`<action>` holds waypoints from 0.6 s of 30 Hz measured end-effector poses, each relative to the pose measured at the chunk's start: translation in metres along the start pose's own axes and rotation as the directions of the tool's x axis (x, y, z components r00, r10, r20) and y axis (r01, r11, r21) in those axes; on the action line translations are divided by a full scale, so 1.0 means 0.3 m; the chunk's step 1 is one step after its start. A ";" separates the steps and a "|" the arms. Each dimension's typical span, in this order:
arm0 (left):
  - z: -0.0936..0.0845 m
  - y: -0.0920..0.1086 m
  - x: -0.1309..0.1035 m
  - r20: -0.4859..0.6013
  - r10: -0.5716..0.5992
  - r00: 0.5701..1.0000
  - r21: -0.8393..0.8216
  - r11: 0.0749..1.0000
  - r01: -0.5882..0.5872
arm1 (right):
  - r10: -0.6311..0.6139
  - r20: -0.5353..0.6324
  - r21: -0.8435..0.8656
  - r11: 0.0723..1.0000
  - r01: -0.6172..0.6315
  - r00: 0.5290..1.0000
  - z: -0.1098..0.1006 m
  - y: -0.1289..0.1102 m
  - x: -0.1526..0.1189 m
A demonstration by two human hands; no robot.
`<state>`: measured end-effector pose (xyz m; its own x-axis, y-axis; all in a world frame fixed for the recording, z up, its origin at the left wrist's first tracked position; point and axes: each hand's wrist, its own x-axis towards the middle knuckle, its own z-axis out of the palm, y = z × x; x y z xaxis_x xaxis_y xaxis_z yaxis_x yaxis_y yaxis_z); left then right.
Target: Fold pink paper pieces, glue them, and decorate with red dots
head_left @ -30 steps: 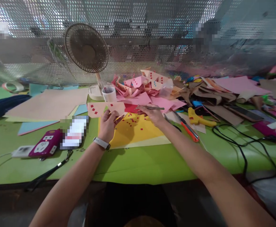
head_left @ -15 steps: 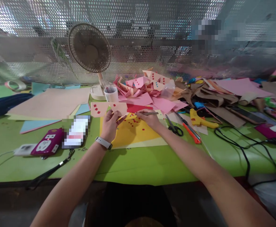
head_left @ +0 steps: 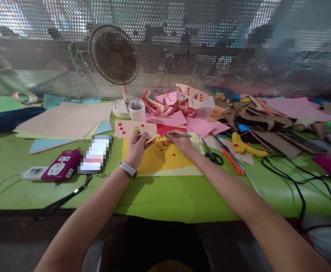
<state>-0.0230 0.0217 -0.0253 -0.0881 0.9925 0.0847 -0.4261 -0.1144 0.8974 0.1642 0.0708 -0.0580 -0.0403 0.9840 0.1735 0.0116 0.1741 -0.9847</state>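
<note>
A light pink paper piece (head_left: 127,129) bearing several red diamonds is pinched in my left hand (head_left: 137,145), raised above the yellow sheet. My right hand (head_left: 179,142) closes round a thin pen-like tool (head_left: 186,135), its tip pointing left toward the paper piece but apart from it. Small red squares (head_left: 174,154) lie scattered on the yellow sheet (head_left: 156,164) beneath both hands. Behind my fingers lies a strip of red paper (head_left: 171,129).
Scissors (head_left: 215,158), an orange cutter (head_left: 233,160) and a yellow glue gun (head_left: 247,147) lie to the right, before a black cable (head_left: 287,174). A fan (head_left: 114,54), white cup (head_left: 137,110) and heaped pink paper (head_left: 168,104) stand behind. A phone (head_left: 95,155) and purple power strip (head_left: 61,166) lie left.
The whole view has shifted, so the table items appear slightly farther right. Both hands keep their grips, and the right hand's tool stays close to the paper piece.
</note>
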 end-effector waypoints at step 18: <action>-0.005 0.001 0.003 -0.006 -0.014 1.000 0.016 1.000 0.015 | -0.047 -0.043 -0.066 0.997 0.044 0.998 -0.006 -0.003 -0.014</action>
<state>-0.0245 0.0225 -0.0256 -0.0874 0.9938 0.0691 -0.4126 -0.0992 0.9055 0.1662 0.0666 -0.0579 0.0019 0.9755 0.2199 0.0762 0.2191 -0.9727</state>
